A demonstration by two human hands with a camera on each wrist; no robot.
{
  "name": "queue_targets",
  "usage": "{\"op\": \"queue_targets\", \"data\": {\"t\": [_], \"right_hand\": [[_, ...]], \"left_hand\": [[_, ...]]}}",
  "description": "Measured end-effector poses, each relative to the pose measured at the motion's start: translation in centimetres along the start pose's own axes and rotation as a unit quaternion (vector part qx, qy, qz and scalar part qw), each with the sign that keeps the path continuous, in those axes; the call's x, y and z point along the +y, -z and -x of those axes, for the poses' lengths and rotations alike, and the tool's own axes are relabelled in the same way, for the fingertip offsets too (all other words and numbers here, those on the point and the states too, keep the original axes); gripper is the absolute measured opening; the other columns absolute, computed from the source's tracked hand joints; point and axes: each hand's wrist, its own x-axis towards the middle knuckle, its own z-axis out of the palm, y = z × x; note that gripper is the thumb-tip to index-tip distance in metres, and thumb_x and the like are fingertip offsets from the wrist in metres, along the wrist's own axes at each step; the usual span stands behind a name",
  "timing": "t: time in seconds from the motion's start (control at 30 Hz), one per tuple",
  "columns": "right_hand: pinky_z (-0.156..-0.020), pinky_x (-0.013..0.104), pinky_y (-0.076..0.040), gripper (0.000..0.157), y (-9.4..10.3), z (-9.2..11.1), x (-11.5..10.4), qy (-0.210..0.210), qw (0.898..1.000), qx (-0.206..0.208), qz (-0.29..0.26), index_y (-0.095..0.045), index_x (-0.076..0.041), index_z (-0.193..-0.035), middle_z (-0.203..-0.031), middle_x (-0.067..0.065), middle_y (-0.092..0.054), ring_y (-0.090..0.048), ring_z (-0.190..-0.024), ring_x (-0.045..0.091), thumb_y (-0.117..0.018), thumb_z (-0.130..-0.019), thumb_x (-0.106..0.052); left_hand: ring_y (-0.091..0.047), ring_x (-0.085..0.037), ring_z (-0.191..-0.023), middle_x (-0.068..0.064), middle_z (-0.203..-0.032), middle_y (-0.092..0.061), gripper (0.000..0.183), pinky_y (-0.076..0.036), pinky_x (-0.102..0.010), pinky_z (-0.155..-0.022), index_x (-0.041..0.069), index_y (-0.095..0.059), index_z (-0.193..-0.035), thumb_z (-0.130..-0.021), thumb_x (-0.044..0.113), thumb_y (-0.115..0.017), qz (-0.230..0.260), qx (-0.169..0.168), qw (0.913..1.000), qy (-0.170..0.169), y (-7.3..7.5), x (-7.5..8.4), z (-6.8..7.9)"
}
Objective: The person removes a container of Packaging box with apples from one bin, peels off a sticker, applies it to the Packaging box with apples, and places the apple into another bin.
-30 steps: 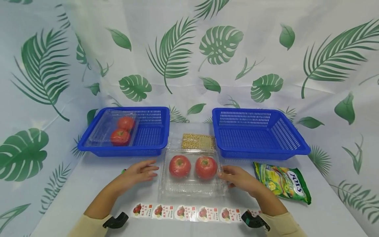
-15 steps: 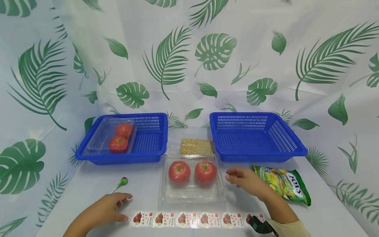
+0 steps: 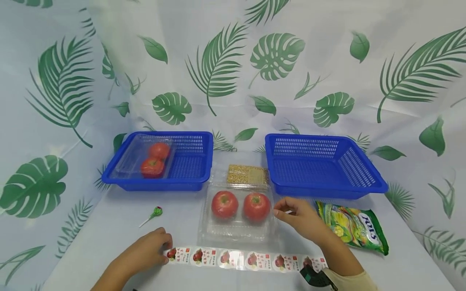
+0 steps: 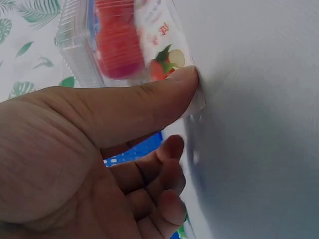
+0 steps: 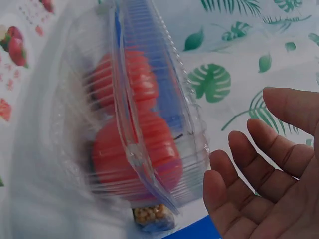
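Sticker strip (image 3: 250,260): long axis left–right, right end slightly nearer.
My left hand (image 3: 145,251): pinches its left end.
My right hand (image 3: 300,218): fingers loosely bent, beside clear box (image 3: 234,231).

Apple sticker strip (image 3: 230,258), left end pinched by left hand (image 3: 145,251); clear clamshell box (image 3: 236,232) holding two red apples (image 3: 224,204), right hand (image 3: 303,219) beside it; blue baskets (image 3: 156,186); FOX'S bag (image 3: 354,227); lollipop (image 3: 157,211).

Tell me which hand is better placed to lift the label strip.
Likely the left hand: it pinches the left end of the strip, while the right hand is beside the apple box, holding nothing.
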Motion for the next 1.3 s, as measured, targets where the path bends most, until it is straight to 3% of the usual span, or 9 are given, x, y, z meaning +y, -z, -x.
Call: {"op": "queue_targets", "data": {"t": [0.1, 0.23, 0.47, 0.63, 0.77, 0.97, 1.17, 1.3], "right_hand": [[-0.080, 0.033, -0.053, 0.017, -0.1, 0.1, 0.1, 0.012, 1.000, 0.003, 0.000, -0.068, -0.007, -0.100, -0.095, 0.000, -0.067, -0.061, -0.097, 0.020, -0.069, -0.092, -0.022], [-0.077, 0.032, -0.053, 0.016, 0.0, -0.2, 0.2, 0.025, 1.000, 0.002, 0.005, -0.068, -0.009, -0.099, -0.094, -0.003, -0.067, -0.061, -0.095, 0.020, -0.068, -0.093, -0.024], [-0.075, 0.031, -0.053, 0.023, 0.1, -0.6, 0.1, 0.047, 0.999, -0.020, 0.009, -0.067, -0.005, -0.104, -0.094, -0.003, -0.066, -0.061, -0.091, 0.018, -0.067, -0.094, -0.026], [-0.074, 0.032, -0.054, 0.019, 0.3, -0.5, -0.1, 0.076, 0.995, -0.048, -0.042, -0.065, -0.003, -0.106, -0.097, 0.008, -0.067, -0.063, -0.091, 0.020, -0.066, -0.095, -0.018], [-0.076, 0.033, -0.055, 0.017, 0.4, -0.6, -0.3, 0.089, 0.991, -0.072, -0.066, -0.065, -0.002, -0.107, -0.099, 0.014, -0.067, -0.064, -0.091, 0.020, -0.066, -0.094, -0.014], [-0.076, 0.032, -0.056, 0.022, 0.6, -1.1, -2.2, 0.096, 0.989, -0.094, -0.066, -0.065, 0.001, -0.108, -0.101, 0.014, -0.067, -0.065, -0.091, 0.021, -0.068, -0.092, -0.013], [-0.076, 0.033, -0.056, 0.020, -0.4, -1.7, -3.3, 0.104, 0.987, -0.103, -0.071, -0.068, -0.003, -0.106, -0.100, 0.007, -0.068, -0.066, -0.090, 0.020, -0.071, -0.090, -0.014], [-0.071, 0.033, -0.056, 0.020, -1.4, -2.1, -3.8, 0.124, 0.984, -0.112, -0.064, -0.070, -0.004, -0.104, -0.093, 0.003, -0.069, -0.065, -0.083, 0.018, -0.074, -0.088, -0.015]], "left_hand": [[-0.045, -0.010, -0.073, 0.009, -0.081, -0.047, 0.031, -0.042, -0.034, -0.065, 0.022, -0.056, -0.082, -0.072, 0.015, -0.085, 0.011, -0.007, 0.9994, -0.033, 0.1, -0.1, 0.0], [-0.044, -0.005, -0.065, 0.011, -0.072, -0.047, 0.032, -0.039, -0.027, -0.056, 0.020, -0.051, -0.082, -0.076, 0.012, -0.082, 0.071, -0.036, 0.9932, -0.085, 0.7, -0.4, -0.2], [-0.051, -0.004, -0.064, 0.009, -0.072, -0.055, 0.028, -0.047, -0.024, -0.058, 0.019, -0.059, -0.103, -0.082, 0.015, -0.078, 0.197, -0.104, 0.9651, -0.139, 2.4, -0.1, -1.1], [-0.060, -0.011, -0.075, 0.003, -0.078, -0.059, 0.031, -0.052, -0.029, -0.068, 0.015, -0.062, -0.112, -0.085, 0.011, -0.075, 0.257, -0.129, 0.9440, -0.162, 3.2, 1.2, -1.5], [-0.060, -0.010, -0.080, 0.005, -0.081, -0.060, 0.026, -0.053, -0.030, -0.075, 0.014, -0.063, -0.111, -0.087, 0.013, -0.073, 0.268, -0.143, 0.9315, -0.200, 3.6, 2.8, -2.4], [-0.061, -0.010, -0.080, 0.005, -0.085, -0.064, 0.006, -0.054, -0.032, -0.077, 0.013, -0.066, -0.099, -0.094, 0.016, -0.066, 0.287, -0.137, 0.9084, -0.271, 4.1, 6.0, -4.4], [-0.066, -0.016, -0.073, -0.004, -0.081, -0.066, 0.008, -0.056, -0.041, -0.073, 0.003, -0.063, -0.097, -0.097, 0.011, -0.061, 0.347, -0.141, 0.8821, -0.286, 4.1, 9.2, -5.3], [-0.069, -0.020, -0.071, -0.009, -0.079, -0.069, 0.012, -0.057, -0.040, -0.071, -0.003, -0.058, -0.097, -0.098, 0.010, -0.059, 0.383, -0.133, 0.8712, -0.277, 3.4, 11.2, -6.1]]}}
